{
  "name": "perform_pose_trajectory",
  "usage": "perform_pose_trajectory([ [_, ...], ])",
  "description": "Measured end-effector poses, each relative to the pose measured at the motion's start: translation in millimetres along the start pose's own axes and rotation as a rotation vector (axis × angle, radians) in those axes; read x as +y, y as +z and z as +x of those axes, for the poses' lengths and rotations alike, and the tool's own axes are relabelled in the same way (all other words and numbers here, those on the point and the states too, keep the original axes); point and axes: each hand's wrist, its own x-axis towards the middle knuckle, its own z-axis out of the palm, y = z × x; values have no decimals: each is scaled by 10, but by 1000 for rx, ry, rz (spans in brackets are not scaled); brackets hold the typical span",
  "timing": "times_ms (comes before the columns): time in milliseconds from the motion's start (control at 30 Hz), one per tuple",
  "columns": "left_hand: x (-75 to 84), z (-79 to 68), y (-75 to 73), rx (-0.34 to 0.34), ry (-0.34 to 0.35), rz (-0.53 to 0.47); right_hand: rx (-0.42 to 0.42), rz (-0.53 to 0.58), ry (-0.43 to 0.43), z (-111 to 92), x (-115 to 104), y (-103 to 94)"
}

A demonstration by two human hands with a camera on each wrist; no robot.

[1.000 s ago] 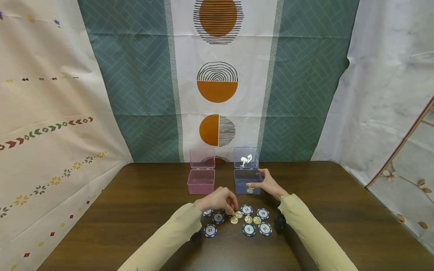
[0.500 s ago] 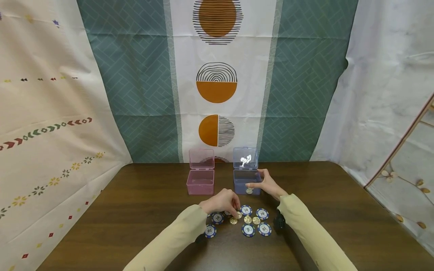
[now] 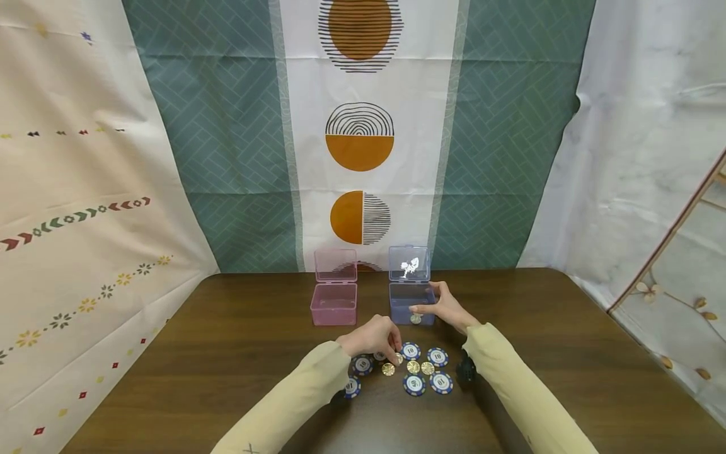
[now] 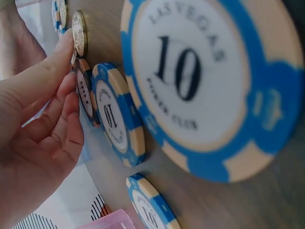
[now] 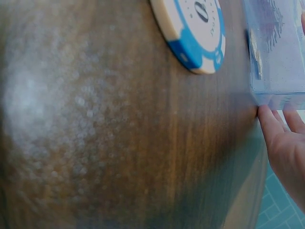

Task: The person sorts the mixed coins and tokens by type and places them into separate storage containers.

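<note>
My left hand (image 3: 374, 337) reaches down among the chips, thumb and fingertips pinching a gold coin (image 3: 399, 359). The left wrist view shows the thumb tip close beside a nearer gold coin (image 4: 80, 34), with a dark 100 chip (image 4: 86, 90) under the curled fingers. My right hand (image 3: 448, 309) grips the blue see-through box (image 3: 399, 314) at its right side, thumb across the front and fingers behind. The box's lid stands up. A coin (image 3: 416, 320) shows through its front wall. In the right wrist view, fingertips (image 5: 269, 119) press the box's wall.
A pink see-through box (image 3: 334, 317) with its lid raised stands left of the blue one. Blue-and-white 10 chips (image 3: 440, 383) and gold coins (image 3: 428, 368) lie spread in front of the boxes on the brown wooden table (image 3: 249, 340). Patterned cloths hang behind.
My left hand has shifted slightly right, and its fingertips now cover part of a gold coin and more of the chips on the left. The right hand keeps its hold on the blue box.
</note>
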Motion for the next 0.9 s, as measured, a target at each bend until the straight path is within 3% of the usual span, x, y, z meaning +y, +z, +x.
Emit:
perform_pose_trajectory([
  [133, -2, 7, 15, -6, 22, 18, -5, 28, 1, -21, -30, 12],
  [367, 47, 42, 7, -33, 14, 44, 26, -30, 5, 92, 168, 13],
  [700, -4, 1, -52, 97, 44, -97, 30, -3, -8, 101, 182, 25],
  [900, -34, 1, -102, 132, 8, -152, 41, -1, -8, 110, 190, 23],
])
